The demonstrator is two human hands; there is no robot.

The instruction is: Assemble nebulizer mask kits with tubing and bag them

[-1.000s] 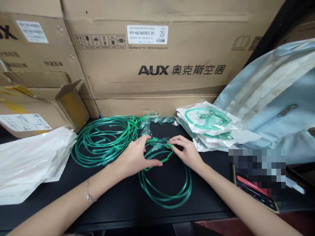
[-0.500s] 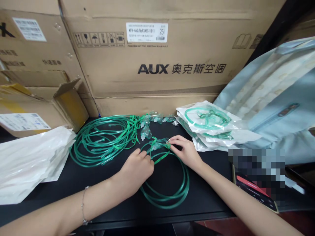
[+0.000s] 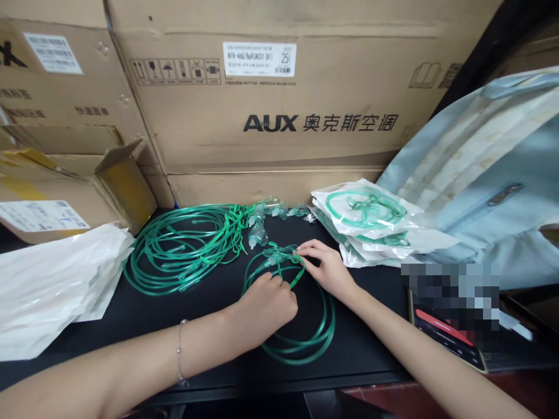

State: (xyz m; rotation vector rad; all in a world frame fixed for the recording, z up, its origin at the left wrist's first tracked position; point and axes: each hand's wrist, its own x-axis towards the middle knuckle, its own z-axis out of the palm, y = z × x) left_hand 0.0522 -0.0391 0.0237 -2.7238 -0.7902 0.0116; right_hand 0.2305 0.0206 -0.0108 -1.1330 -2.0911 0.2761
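In the head view, a clear green oxygen mask (image 3: pixel 282 255) lies on the black table, with its coiled green tubing (image 3: pixel 325 331) looping towards the front edge. My right hand (image 3: pixel 327 269) pinches the mask's right end between thumb and fingers. Closed into a fist, my left hand (image 3: pixel 268 305) is over the coil and grips the green elastic strap (image 3: pixel 297 279), which runs up to the mask; its fingertips are hidden. Behind my left hand lies a heap of coiled green tubes (image 3: pixel 174 256) with green straps, and several loose masks (image 3: pixel 258 234) beside it.
White pouches (image 3: pixel 61 279) lie stacked at the left. Bagged masks (image 3: pixel 371 218) are piled at the right, against a light blue fabric bag (image 3: pixel 498 203). A phone (image 3: pixel 445 337) rests at the front right. Cardboard boxes (image 3: pixel 279 151) wall off the back; an opened carton (image 3: pixel 87 192) stands left.
My left hand has moved right and slightly towards me, over the coil, with the strap. My right hand stays at the mask's end.
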